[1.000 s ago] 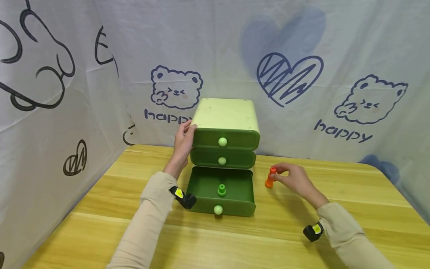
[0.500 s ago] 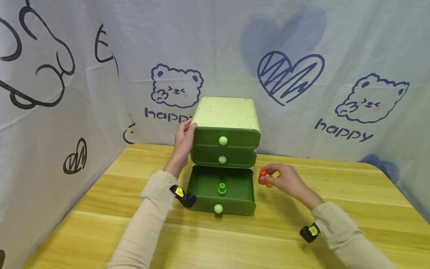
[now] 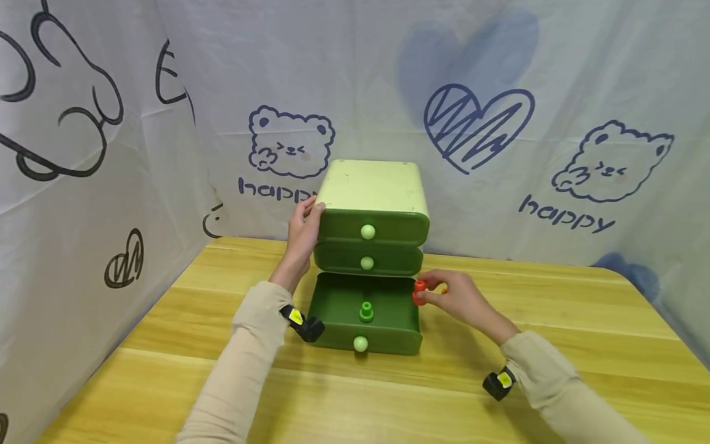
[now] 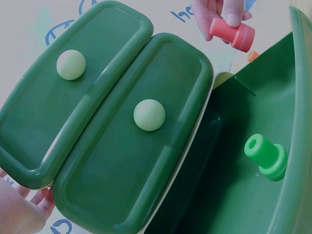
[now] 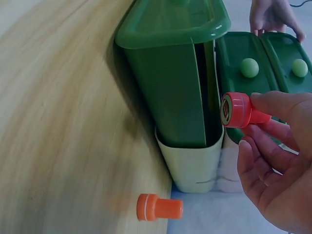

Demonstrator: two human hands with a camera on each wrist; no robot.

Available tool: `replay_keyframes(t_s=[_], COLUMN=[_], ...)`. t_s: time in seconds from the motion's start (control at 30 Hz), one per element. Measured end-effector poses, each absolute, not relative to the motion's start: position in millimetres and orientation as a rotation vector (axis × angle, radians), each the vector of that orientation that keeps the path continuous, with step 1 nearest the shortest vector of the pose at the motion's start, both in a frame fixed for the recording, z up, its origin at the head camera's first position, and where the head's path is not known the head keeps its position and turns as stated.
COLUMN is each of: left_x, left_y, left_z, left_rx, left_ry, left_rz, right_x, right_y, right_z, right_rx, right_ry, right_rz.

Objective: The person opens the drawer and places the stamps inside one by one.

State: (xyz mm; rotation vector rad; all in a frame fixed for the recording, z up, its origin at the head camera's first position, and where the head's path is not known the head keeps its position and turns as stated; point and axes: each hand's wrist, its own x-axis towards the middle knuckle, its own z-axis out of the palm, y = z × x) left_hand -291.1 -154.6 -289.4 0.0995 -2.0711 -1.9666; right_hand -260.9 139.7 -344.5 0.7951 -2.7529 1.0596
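A small drawer cabinet with a pale yellow top and green fronts stands on the table. Its bottom drawer is pulled out, and a green stamp stands upright inside. My left hand rests against the cabinet's upper left side, thumb near the front corner. My right hand pinches a red stamp between thumb and fingers, beside the drawer's right wall. In the right wrist view, the stamp's round printed face shows. An orange stamp stands on the table, mostly hidden behind the right hand in the head view.
The two upper drawers are closed, with round pale knobs. A wooden table lies under everything. White cloth printed with bears and hearts hangs behind and at the sides.
My right hand has lifted the red stamp off the orange one and carried it left to the open drawer's right edge. The left hand has stayed against the cabinet.
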Motion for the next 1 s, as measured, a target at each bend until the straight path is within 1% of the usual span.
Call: replay_keyframes(t_s=[0.37,0.73,1.0], left_x=[-290.6,-291.0,-290.9], left_y=[-155.1,-154.5,-153.7], left_z=[-290.3,-290.8,-289.8], left_rx=[0.092,0.094,0.100], left_ry=[-2.063,-2.051,-2.047], left_rz=[-1.972,-1.977,-1.982], right_x=[-264.0,-274.7,-281.8], right_y=[123.3,112.2,101.4], right_z=[-342.2,-340.2,-341.9], right_rx=[0.904,1.133,1.220], right_ry=[-2.853,-2.877,-2.908], right_rz=[1.048,1.031,1.095])
